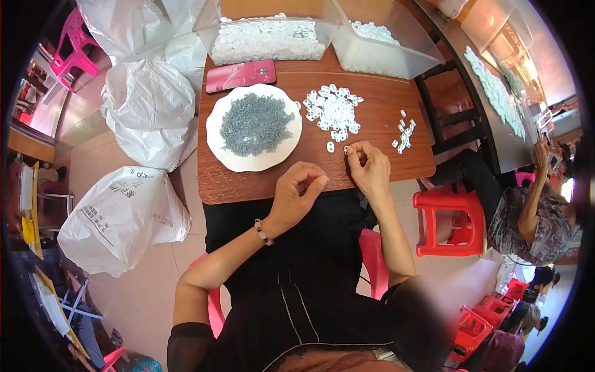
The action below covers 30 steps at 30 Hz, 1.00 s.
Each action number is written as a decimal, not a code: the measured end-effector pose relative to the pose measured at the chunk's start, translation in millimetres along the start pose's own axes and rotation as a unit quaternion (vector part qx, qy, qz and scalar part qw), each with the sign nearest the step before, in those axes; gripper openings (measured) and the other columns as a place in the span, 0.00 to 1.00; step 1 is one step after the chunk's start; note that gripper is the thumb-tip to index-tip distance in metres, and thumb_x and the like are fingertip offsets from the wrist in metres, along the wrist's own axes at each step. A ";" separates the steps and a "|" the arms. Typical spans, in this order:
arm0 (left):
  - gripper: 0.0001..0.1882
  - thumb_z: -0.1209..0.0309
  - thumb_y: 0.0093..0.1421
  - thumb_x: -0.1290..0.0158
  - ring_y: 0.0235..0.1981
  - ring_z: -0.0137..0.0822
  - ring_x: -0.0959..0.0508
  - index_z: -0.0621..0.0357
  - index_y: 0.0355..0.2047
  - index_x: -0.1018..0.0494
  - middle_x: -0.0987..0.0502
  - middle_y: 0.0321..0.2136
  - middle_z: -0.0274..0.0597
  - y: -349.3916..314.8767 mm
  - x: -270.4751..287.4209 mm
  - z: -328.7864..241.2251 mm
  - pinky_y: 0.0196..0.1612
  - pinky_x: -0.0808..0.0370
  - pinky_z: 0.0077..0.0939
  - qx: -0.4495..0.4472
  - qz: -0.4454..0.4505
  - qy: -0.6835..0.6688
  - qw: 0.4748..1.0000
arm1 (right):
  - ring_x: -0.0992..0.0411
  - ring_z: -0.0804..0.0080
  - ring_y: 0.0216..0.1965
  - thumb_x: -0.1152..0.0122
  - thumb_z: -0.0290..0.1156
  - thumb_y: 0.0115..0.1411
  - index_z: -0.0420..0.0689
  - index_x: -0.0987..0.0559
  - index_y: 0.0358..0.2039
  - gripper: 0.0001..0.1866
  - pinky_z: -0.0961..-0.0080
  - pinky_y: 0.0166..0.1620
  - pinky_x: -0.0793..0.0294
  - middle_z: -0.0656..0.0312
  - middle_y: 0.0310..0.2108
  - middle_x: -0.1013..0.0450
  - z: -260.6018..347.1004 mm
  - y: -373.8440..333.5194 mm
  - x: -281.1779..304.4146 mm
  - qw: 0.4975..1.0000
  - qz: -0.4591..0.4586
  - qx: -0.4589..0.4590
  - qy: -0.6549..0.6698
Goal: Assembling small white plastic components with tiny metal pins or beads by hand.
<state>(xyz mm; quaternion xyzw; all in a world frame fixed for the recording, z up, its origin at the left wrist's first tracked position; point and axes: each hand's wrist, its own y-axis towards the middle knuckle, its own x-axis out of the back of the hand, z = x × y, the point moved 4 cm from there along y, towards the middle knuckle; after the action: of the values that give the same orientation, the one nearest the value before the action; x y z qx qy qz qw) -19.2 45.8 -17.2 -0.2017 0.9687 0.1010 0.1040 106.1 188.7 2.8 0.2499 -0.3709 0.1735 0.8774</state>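
My left hand [300, 191], a beaded bracelet on its wrist, is at the table's near edge with thumb and fingers curled together. What it holds, if anything, is hidden. At the right, my right hand [371, 171] pinches a small white two-hole piece [346, 149] against the tabletop. One loose white oval piece with two holes [330, 147] lies just left of those fingertips. Beyond it spreads a pile of similar white pieces [331, 108]. A white scalloped plate [217, 146] on the left carries a heap of small grey pin-like parts [255, 124].
Two clear bins [269, 53] [384, 62] of white pieces stand at the back. A pink flat case [240, 76] lies behind the plate. More small white pieces [405, 133] are at the right. White sacks [127, 217] fill the left floor; a red stool [449, 220] and a seated person are right.
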 end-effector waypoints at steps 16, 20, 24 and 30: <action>0.04 0.78 0.60 0.47 0.33 0.21 0.28 0.68 0.30 0.27 0.29 0.35 0.35 5.3 6.4 2.4 0.35 0.30 0.14 0.019 0.032 0.008 0.999 | 0.39 0.52 0.47 0.42 0.29 0.56 0.44 0.21 0.45 0.15 0.62 0.50 0.36 0.50 0.44 0.31 26.2 56.7 -15.3 0.982 0.029 0.164 -0.093; 0.04 0.78 0.60 0.47 0.33 0.21 0.28 0.69 0.30 0.27 0.29 0.34 0.35 5.4 4.9 7.2 0.36 0.30 0.14 0.030 0.028 -0.043 0.998 | 0.39 0.52 0.49 0.42 0.28 0.57 0.47 0.19 0.43 0.13 0.63 0.53 0.37 0.50 0.45 0.31 32.7 43.1 -14.5 0.977 0.065 0.186 -0.082; 0.04 0.77 0.60 0.47 0.33 0.22 0.29 0.68 0.31 0.26 0.28 0.36 0.37 5.4 5.7 7.0 0.37 0.31 0.16 0.040 0.026 -0.031 0.998 | 0.36 0.56 0.47 0.42 0.26 0.57 0.46 0.19 0.42 0.12 0.65 0.52 0.36 0.53 0.44 0.28 31.7 35.2 -6.7 0.979 0.099 0.179 -0.013; 0.06 0.74 0.62 0.48 0.28 0.19 0.31 0.66 0.32 0.25 0.27 0.35 0.34 3.3 6.9 0.0 0.32 0.33 0.15 0.069 0.005 -0.010 0.998 | 0.32 0.57 0.42 0.42 0.26 0.56 0.40 0.19 0.36 0.08 0.67 0.47 0.32 0.54 0.37 0.25 20.7 50.2 8.7 0.989 0.047 0.141 0.018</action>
<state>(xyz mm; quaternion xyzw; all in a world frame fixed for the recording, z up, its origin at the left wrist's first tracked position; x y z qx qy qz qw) -26.7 46.2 -18.4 -0.1880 0.9733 0.0364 0.1265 75.6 218.9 37.1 0.3500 -0.3385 0.2695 0.8309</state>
